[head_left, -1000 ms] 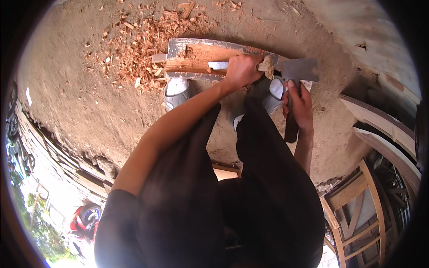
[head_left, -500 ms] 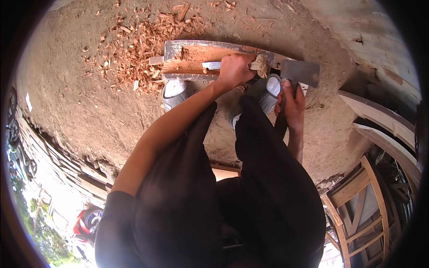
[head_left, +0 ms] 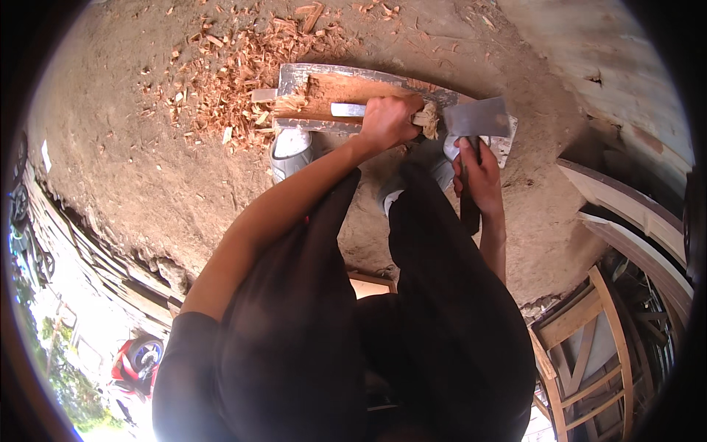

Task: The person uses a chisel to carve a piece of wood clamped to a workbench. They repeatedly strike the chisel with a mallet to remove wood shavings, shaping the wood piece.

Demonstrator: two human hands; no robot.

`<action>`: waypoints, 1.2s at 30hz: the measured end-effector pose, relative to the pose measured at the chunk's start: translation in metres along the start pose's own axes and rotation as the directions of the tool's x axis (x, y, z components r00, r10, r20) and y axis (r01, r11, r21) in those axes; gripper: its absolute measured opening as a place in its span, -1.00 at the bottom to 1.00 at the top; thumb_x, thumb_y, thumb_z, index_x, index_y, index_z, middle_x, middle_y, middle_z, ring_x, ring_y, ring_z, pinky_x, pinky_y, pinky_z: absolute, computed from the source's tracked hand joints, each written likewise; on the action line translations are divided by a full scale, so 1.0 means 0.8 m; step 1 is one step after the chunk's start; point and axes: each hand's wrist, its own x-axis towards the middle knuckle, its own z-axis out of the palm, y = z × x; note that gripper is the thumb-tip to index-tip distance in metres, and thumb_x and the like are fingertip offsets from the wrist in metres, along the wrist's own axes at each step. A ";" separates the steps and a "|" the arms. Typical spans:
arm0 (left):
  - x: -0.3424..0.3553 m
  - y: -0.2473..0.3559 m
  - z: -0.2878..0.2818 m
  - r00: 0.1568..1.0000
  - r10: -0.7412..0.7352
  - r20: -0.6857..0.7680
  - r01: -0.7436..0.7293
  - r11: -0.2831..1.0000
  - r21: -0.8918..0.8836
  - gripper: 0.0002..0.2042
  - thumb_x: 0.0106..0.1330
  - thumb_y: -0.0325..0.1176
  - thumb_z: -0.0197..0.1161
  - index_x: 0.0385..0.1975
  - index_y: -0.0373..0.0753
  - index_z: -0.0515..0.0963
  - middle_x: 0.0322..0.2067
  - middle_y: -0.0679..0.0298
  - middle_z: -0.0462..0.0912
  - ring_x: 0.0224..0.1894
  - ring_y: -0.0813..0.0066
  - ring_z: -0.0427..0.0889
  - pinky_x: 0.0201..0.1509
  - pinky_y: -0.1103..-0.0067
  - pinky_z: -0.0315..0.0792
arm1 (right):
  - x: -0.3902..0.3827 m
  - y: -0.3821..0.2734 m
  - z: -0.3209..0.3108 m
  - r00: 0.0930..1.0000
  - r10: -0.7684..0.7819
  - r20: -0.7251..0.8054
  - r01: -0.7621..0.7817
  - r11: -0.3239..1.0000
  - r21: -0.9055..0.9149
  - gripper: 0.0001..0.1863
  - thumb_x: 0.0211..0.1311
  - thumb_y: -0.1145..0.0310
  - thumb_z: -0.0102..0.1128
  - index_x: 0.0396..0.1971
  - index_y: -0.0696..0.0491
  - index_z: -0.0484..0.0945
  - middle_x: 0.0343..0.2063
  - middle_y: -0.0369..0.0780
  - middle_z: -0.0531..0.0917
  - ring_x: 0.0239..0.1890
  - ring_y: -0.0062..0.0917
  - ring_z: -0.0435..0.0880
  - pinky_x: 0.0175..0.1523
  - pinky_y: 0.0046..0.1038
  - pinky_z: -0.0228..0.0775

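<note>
From my remote post I see, in the head view, 2 bare hands at work over the wood (head_left: 342, 87), a long hollowed piece lying crosswise on the brown ground (head_left: 184, 191), just beyond the wearer's feet. Its far edge is curved and dark with wear; the recess between its 2 long edges is reddish brown. The left hand (head_left: 390, 123) is closed in a fist about the handle of a chisel (head_left: 347, 110), whose bright flat blade points left over the recess; I cannot tell whether the cutting edge touches the wood. The handle's frayed, pale butt emerges on the fist's right side. The right hand (head_left: 480, 177) is wrapped round the dark shaft of a hammer (head_left: 477, 116), its thumb lying along the shaft. The broad grey head is raised near the right end of the wood, and I observe a gap between it and the chisel's butt. The 2 grey shoes, left (head_left: 291, 162) and right (head_left: 444, 171), stand on the near side of the wood. Chips (head_left: 239, 92) are strewn thickly beyond and around its left end, where a small block (head_left: 263, 96) juts out. At my lower right I note a wooden frame (head_left: 589, 361); at lower left, a red motorcycle (head_left: 136, 362).
</note>
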 end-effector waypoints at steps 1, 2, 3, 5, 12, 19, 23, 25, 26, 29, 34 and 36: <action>-0.002 -0.004 0.001 1.000 0.000 -0.025 -0.001 1.000 -0.030 -0.80 0.01 -0.21 0.40 -0.35 -0.05 0.67 -0.49 0.10 0.72 -0.36 -0.03 0.74 -0.31 0.16 0.54 | 0.002 0.001 0.005 0.998 -0.052 -0.045 0.055 0.997 0.052 -0.63 0.61 0.05 0.09 -0.10 0.11 0.48 -0.56 -0.30 0.49 -0.70 -0.61 0.48 -0.61 -0.48 0.35; 0.001 -0.002 -0.005 0.998 0.001 -0.058 -0.004 0.998 -0.060 -0.80 -0.02 -0.25 0.39 -0.38 -0.08 0.65 -0.50 0.08 0.72 -0.37 -0.04 0.74 -0.32 0.14 0.54 | 0.002 0.002 0.009 0.996 -0.055 -0.068 0.063 0.992 0.111 -0.63 0.61 0.04 0.08 -0.09 0.10 0.48 -0.56 -0.30 0.49 -0.70 -0.61 0.48 -0.61 -0.48 0.35; 0.003 0.000 -0.010 0.996 0.000 -0.091 -0.008 0.996 -0.089 -0.81 -0.04 -0.29 0.37 -0.40 -0.11 0.62 -0.51 0.06 0.71 -0.38 -0.04 0.74 -0.33 0.12 0.53 | 0.000 0.004 0.013 0.994 -0.057 -0.090 0.072 0.983 0.169 -0.62 0.61 0.04 0.08 -0.08 0.10 0.47 -0.56 -0.29 0.48 -0.70 -0.61 0.48 -0.62 -0.49 0.34; 0.003 0.006 -0.016 0.993 -0.039 -0.113 0.025 0.992 -0.121 -0.82 -0.05 -0.31 0.36 -0.42 -0.13 0.61 -0.52 0.05 0.70 -0.37 -0.06 0.73 -0.32 0.12 0.54 | -0.009 0.010 0.015 0.995 -0.067 -0.077 0.085 0.964 0.253 -0.60 0.62 0.00 0.06 -0.03 0.10 0.46 -0.56 -0.29 0.47 -0.70 -0.61 0.47 -0.62 -0.50 0.32; 0.011 0.019 -0.019 0.985 0.105 -0.137 -0.141 0.948 -0.284 -0.78 -0.11 -0.37 0.34 -0.41 -0.26 0.60 -0.51 -0.04 0.67 -0.37 -0.13 0.70 -0.26 0.12 0.57 | -0.029 -0.002 0.009 0.999 -0.007 -0.042 0.012 0.991 0.130 -0.61 0.64 0.01 0.02 0.02 0.09 0.45 -0.56 -0.30 0.45 -0.71 -0.60 0.45 -0.63 -0.50 0.31; 0.020 0.028 -0.014 0.981 0.028 -0.194 -0.104 0.914 -0.393 -0.77 -0.08 -0.39 0.36 -0.38 -0.29 0.62 -0.50 -0.09 0.67 -0.36 -0.19 0.69 -0.22 0.09 0.58 | -0.046 -0.020 -0.003 0.993 -0.024 -0.115 0.044 0.983 0.179 -0.66 0.66 0.07 -0.02 0.01 0.07 0.44 -0.55 -0.30 0.44 -0.71 -0.60 0.44 -0.65 -0.50 0.28; 0.022 0.034 -0.009 0.977 -0.005 -0.212 -0.087 0.902 -0.424 -0.78 -0.06 -0.37 0.38 -0.40 -0.29 0.62 -0.50 -0.09 0.67 -0.34 -0.19 0.70 -0.22 0.09 0.58 | -0.043 -0.013 -0.010 0.993 -0.046 -0.106 0.065 0.981 0.184 -0.66 0.65 0.10 0.00 0.04 0.09 0.45 -0.54 -0.28 0.45 -0.70 -0.58 0.46 -0.62 -0.49 0.32; 0.024 0.038 -0.007 0.984 0.028 -0.175 -0.101 0.899 -0.426 -0.78 -0.05 -0.36 0.38 -0.40 -0.28 0.62 -0.49 -0.08 0.68 -0.33 -0.19 0.70 -0.22 0.10 0.58 | -0.041 -0.002 -0.011 0.989 -0.078 -0.122 0.101 0.975 0.197 -0.66 0.64 0.12 0.03 0.05 0.11 0.45 -0.54 -0.28 0.47 -0.70 -0.57 0.48 -0.60 -0.49 0.34; 0.024 0.036 -0.009 0.989 0.052 -0.141 -0.107 0.904 -0.414 -0.78 -0.05 -0.35 0.38 -0.39 -0.27 0.62 -0.48 -0.08 0.68 -0.33 -0.19 0.70 -0.22 0.10 0.58 | -0.039 0.003 -0.006 0.986 -0.103 -0.129 0.128 0.970 0.206 -0.66 0.63 0.13 0.06 0.05 0.12 0.45 -0.54 -0.27 0.48 -0.69 -0.56 0.49 -0.60 -0.49 0.35; 0.025 0.033 -0.009 0.978 0.182 -0.100 -0.204 0.928 -0.311 -0.78 -0.04 -0.32 0.38 -0.39 -0.25 0.62 -0.47 -0.06 0.68 -0.32 -0.18 0.70 -0.21 0.10 0.58 | -0.045 -0.001 0.000 0.991 -0.088 -0.105 0.105 0.979 0.173 -0.67 0.61 0.17 0.10 0.04 0.15 0.46 -0.54 -0.27 0.50 -0.69 -0.56 0.51 -0.60 -0.48 0.35; 0.027 0.027 0.000 0.985 0.160 -0.065 -0.172 0.912 -0.372 -0.78 -0.02 -0.29 0.36 -0.39 -0.24 0.61 -0.48 -0.06 0.68 -0.31 -0.18 0.70 -0.20 0.08 0.57 | -0.049 -0.010 -0.005 0.995 -0.052 -0.083 0.059 0.994 0.092 -0.69 0.60 0.20 0.11 0.02 0.16 0.49 -0.53 -0.27 0.52 -0.69 -0.58 0.50 -0.61 -0.50 0.32; 0.027 0.034 -0.005 0.989 0.141 -0.033 -0.142 0.905 -0.401 -0.78 -0.03 -0.30 0.35 -0.40 -0.24 0.60 -0.48 -0.06 0.68 -0.31 -0.19 0.70 -0.20 0.08 0.56 | -0.050 -0.015 -0.008 0.992 -0.067 -0.107 0.075 0.994 0.079 -0.70 0.60 0.20 0.11 0.01 0.16 0.50 -0.53 -0.27 0.52 -0.70 -0.59 0.49 -0.62 -0.51 0.31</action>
